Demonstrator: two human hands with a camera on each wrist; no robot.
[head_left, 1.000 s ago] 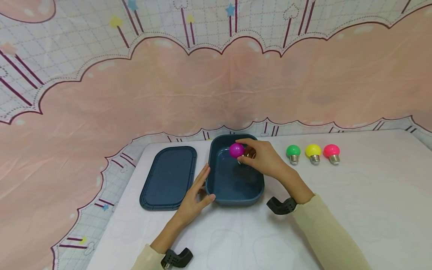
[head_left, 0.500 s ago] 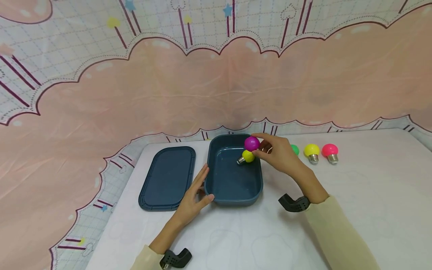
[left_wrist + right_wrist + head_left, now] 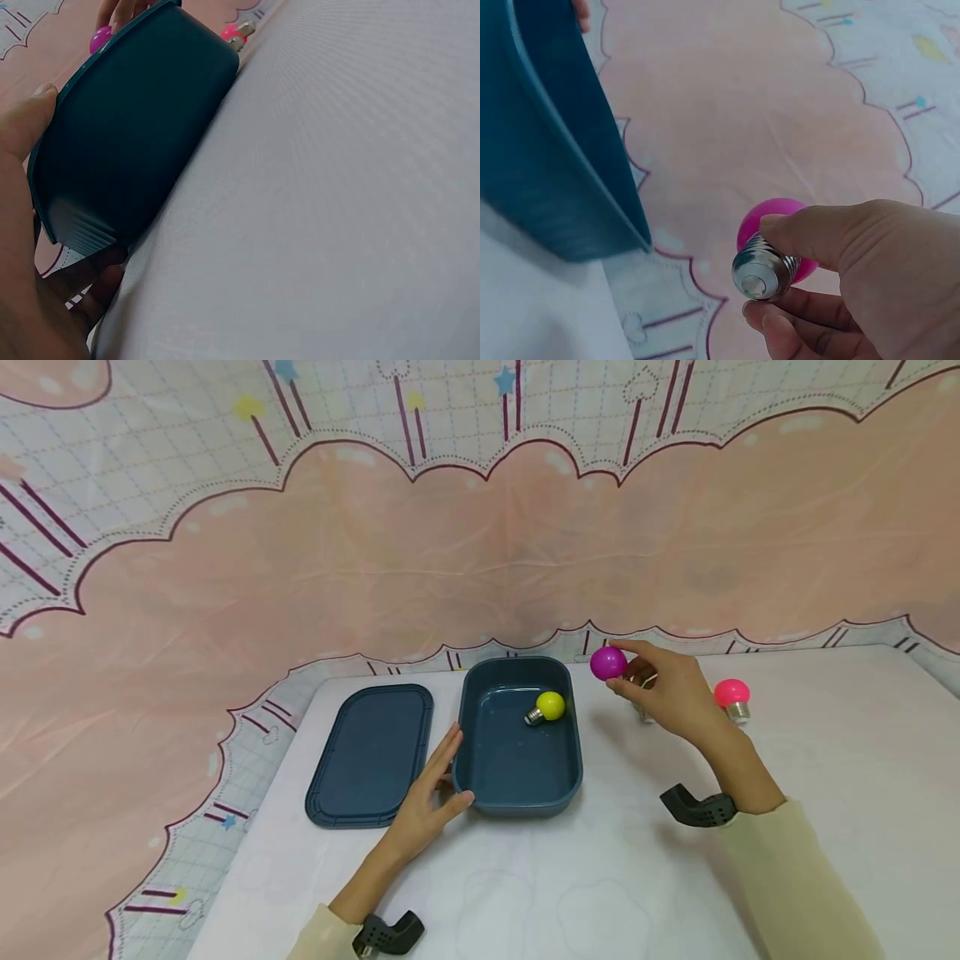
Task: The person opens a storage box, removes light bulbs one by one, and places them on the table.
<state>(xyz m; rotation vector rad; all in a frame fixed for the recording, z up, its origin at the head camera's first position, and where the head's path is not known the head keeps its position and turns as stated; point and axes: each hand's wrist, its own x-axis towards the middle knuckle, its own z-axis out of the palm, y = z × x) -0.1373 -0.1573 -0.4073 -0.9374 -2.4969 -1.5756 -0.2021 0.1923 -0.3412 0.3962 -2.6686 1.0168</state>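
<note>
In the head view my right hand (image 3: pixel 678 693) pinches a purple light bulb (image 3: pixel 608 663) between thumb and fingers, above the table just right of a dark blue box (image 3: pixel 517 810). Its silver screw base (image 3: pixel 761 270) faces the camera in the right wrist view. Inside the box lies a yellow light bulb (image 3: pixel 551 706), tipped on its side. My left hand (image 3: pixel 423 810) touches the box's left side with fairly straight fingers, its thumb (image 3: pixel 34 116) near the rim in the left wrist view.
A flat dark blue lid (image 3: pixel 371 756) lies left of the box. On the white table (image 3: pixel 562 893), a pink bulb (image 3: pixel 732 697) stands to the right. The right hand mostly hides other bulbs beside it. A patterned cloth (image 3: pixel 480 543) hangs behind.
My right hand has carried the purple bulb from over the box rightward, past its right rim. The yellow bulb in the box has come into sight. My left hand stays in place.
</note>
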